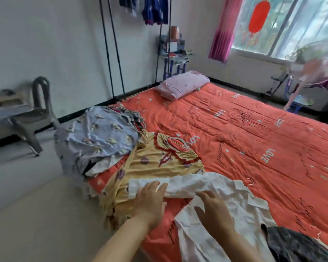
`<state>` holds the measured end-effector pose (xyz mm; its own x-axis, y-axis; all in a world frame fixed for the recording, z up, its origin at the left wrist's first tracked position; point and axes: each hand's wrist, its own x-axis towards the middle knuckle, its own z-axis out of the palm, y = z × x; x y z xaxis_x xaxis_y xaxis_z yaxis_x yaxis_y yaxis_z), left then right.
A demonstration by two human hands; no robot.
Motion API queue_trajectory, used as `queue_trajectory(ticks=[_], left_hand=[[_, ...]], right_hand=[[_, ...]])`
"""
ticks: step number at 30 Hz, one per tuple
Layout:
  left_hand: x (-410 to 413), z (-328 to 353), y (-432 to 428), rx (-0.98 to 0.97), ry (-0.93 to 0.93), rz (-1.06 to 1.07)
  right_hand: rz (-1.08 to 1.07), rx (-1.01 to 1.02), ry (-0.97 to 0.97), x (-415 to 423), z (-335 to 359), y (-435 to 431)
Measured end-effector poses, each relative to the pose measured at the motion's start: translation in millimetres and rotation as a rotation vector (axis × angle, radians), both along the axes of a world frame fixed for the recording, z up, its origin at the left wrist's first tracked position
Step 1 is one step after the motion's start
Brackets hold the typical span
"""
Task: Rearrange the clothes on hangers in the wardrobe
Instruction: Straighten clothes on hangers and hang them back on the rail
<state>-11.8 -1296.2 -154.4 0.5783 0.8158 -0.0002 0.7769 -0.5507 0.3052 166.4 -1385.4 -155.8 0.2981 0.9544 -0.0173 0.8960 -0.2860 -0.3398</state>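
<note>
A white shirt lies spread on the orange bed cover near the front edge. My left hand rests flat on one of its sleeves with straight fingers. My right hand lies flat on the shirt's body, fingers spread. A thin hanger hook shows just beyond the shirt. To the left lies a yellow patterned garment, and behind it a pile topped by a light blue printed garment. Dark blue clothes hang on a black rail rack by the wall.
A dark patterned garment lies at the bottom right. A pink pillow sits at the head of the bed. A metal chair stands left, a fan right, and a cluttered stand by the pink curtain.
</note>
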Motion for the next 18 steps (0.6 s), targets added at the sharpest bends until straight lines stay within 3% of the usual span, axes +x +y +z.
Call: queue_trajectory(ticks=[7, 18], left_hand=[[-95.1, 10.1, 78.4, 0.050, 0.042, 0.162], [-155.8, 5.6, 249.2, 0.014, 0.131, 0.252]], right_hand=[[0.165, 0.002, 0.039, -85.5, 6.6, 103.2], [0.251, -0.048, 0.127, -134.8, -12.5, 295.2]])
